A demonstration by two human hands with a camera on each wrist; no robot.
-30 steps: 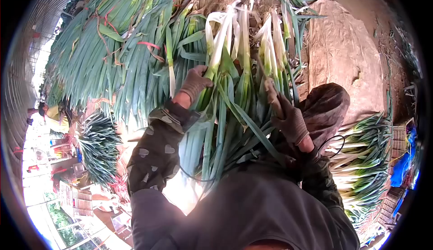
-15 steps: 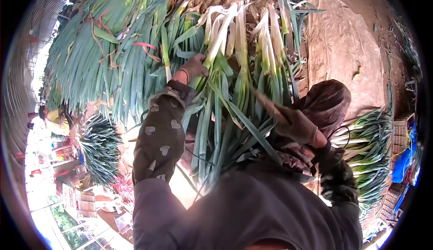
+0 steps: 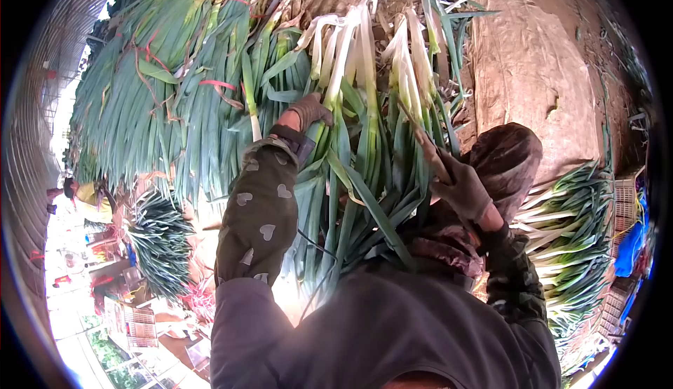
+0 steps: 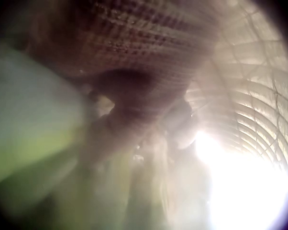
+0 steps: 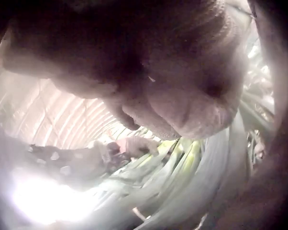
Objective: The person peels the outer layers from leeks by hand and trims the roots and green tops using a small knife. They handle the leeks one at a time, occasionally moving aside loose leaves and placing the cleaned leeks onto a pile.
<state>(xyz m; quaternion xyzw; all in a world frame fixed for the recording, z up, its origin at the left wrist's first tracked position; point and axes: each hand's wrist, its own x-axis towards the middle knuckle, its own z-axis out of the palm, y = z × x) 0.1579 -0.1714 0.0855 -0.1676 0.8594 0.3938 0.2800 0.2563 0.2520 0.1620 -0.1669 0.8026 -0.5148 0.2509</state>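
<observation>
Long green onions point(image 3: 341, 59) with white stems and green leaves lie across the lap, roots pointing away. The gloved left hand point(image 3: 310, 112) has its fingers curled round a stalk at the left of this group, where white turns green. In the gloved right hand point(image 3: 463, 189) is a long, thin, brownish tool point(image 3: 428, 149), its tip beside the stems at right. The left wrist view is blurred, with the left glove point(image 4: 134, 72) over pale green stalks. In the right wrist view the right glove point(image 5: 182, 91) fills the upper part, with leaves below it.
A large heap of green onions point(image 3: 154, 101) with red ties covers the left. Another bundle point(image 3: 160, 238) lies lower left, and more onions point(image 3: 571, 242) at right. A brown sack point(image 3: 526, 73) lies upper right, crates point(image 3: 624, 206) at the right edge. A person in yellow point(image 3: 91, 203) is far left.
The tool in the right hand swung toward the body, then back up beside the right stems. The left hand stays on its stalk. The whole view has shifted slightly.
</observation>
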